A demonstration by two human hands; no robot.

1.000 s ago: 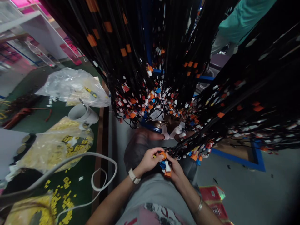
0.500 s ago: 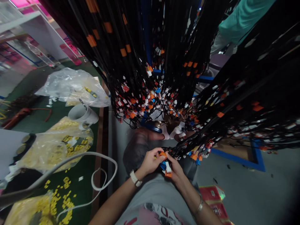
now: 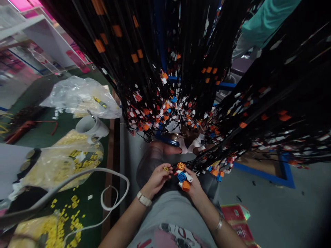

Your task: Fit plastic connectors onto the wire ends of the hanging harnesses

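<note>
My left hand (image 3: 158,178) is closed in a pinch on a small yellow plastic clip (image 3: 166,168), just left of the connectors. My right hand (image 3: 193,184) grips a cluster of wire connectors at the end of a black cable bundle (image 3: 204,162). In that cluster an orange connector (image 3: 181,167) faces up at the top, with a blue connector (image 3: 181,177) below it. A white connector (image 3: 189,177) and a second orange connector (image 3: 185,186) sit beside them. The fingers of my right hand are partly hidden behind the cluster.
Dense black cable harnesses (image 3: 144,69) with colored connectors hang ahead and right. On the green table (image 3: 90,213) at left are bags of yellow clips (image 3: 62,162), a white mug (image 3: 91,127) and a looping grey cable (image 3: 116,172). A person's teal sleeve (image 3: 269,20) shows behind the harnesses.
My left hand has drawn back to the left from the orange connector, and a yellow clip now shows in its fingers. The connector faces in my right hand are now uncovered.
</note>
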